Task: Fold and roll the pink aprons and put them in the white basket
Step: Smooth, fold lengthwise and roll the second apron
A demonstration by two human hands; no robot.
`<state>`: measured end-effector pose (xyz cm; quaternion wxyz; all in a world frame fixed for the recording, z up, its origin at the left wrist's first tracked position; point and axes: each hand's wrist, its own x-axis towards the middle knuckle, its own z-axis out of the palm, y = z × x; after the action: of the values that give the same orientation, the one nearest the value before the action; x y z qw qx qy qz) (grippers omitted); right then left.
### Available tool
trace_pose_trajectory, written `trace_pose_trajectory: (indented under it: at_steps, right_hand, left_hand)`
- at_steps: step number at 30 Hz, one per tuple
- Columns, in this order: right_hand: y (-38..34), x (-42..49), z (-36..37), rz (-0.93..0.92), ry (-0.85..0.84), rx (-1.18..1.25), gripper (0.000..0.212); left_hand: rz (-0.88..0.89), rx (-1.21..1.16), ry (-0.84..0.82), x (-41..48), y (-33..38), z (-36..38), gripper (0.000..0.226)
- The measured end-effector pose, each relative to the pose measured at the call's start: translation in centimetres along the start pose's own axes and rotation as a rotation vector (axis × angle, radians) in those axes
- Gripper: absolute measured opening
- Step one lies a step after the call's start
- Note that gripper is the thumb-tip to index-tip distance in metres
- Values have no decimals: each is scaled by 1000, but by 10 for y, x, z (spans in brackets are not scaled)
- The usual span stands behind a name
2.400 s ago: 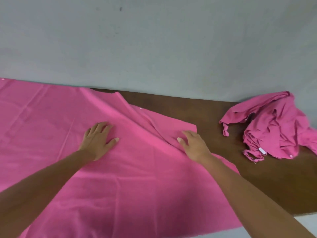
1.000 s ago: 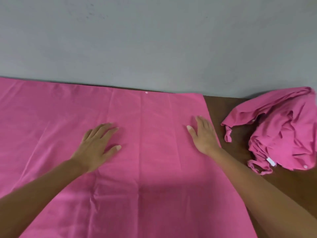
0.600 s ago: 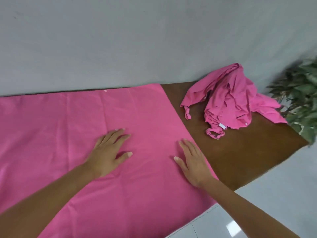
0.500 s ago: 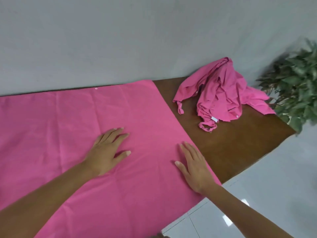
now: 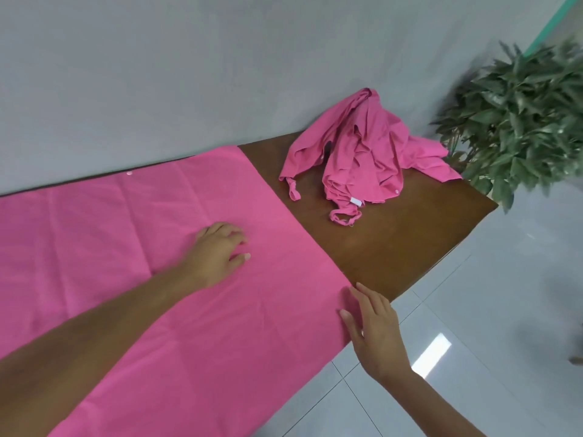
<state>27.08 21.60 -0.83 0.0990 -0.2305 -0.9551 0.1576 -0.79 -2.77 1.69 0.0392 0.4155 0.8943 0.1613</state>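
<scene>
Apron [image 5: 104, 234], pink, flat on worktop [image 5: 397, 247]: judged light, limp, easily creased; best pinched at right-edge corners. Left hand [image 5: 217, 251] rests on it, right hand [image 5: 375, 332] flat at edge, neither gripping.

The scene is taken by a single wide-angle camera worn on the head, directed forward and steeply down onto a brown table [image 5: 394, 247] at arm's length. The frame is canted, so that the table's far edge is seen rising from mid-left toward the upper right along a grey wall [image 5: 189, 74], by which the upper half is filled. The spread pink apron [image 5: 110, 241] is held nearest, across the left and lower centre. A tiled floor [image 5: 489, 342] is caught at lower right, a potted plant [image 5: 520, 121] at the right edge.
</scene>
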Motion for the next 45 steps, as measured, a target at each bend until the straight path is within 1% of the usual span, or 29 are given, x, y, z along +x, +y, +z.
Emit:
trace_pose_trajectory:
  at_steps: [3,6,9,12,15,17,19,21,25,29,31,34,36,37,40,42,45]
  right_hand:
    - [8,-2,-3,79,83,23,60]
    - [11,-4,-5,150,150,56,46]
    - [13,-7,-8,209,129,92,44]
    - [16,-8,-11,232,119,122,43]
    - [18,-7,-12,235,135,179,31]
    - [21,-4,-14,230,113,196,27]
    - [26,1,-17,227,48,210,27]
    - [31,6,-21,219,3,219,27]
    - [33,13,-26,210,-59,236,25]
    - [34,15,-26,201,-73,249,23]
    - [34,15,-27,203,-85,268,22]
    - [35,13,-27,195,-87,276,18]
    - [34,11,-26,189,-79,322,11]
    - [33,9,-26,190,-83,359,9]
    - [26,1,-26,201,-81,441,17]
    - [20,-5,-29,211,-82,519,18]
    - [11,-17,-35,206,-91,548,19]
  left_hand:
    - [56,-3,-44,37,15,2,31]
    - [117,-21,-98,72,35,-2,24]
    - [173,1,-130,105,56,-2,22]
    - [174,37,-154,132,64,3,29]
    - [159,29,-181,150,67,11,32]
    - [144,11,-195,157,69,13,26]
    - [130,-9,-214,159,71,12,18]
    - [144,0,-233,160,74,11,23]
    - [147,86,-277,164,78,11,19]
    - [112,118,-275,157,84,11,27]
    - [107,138,-258,152,85,10,23]
    - [56,232,-173,141,82,2,15]
    - [116,260,-192,133,80,-3,17]
    - [108,249,-201,130,80,-6,19]
    - [128,230,-199,121,72,-15,20]
    - [126,238,-211,116,67,-20,26]
    - [124,235,-216,108,64,-28,29]
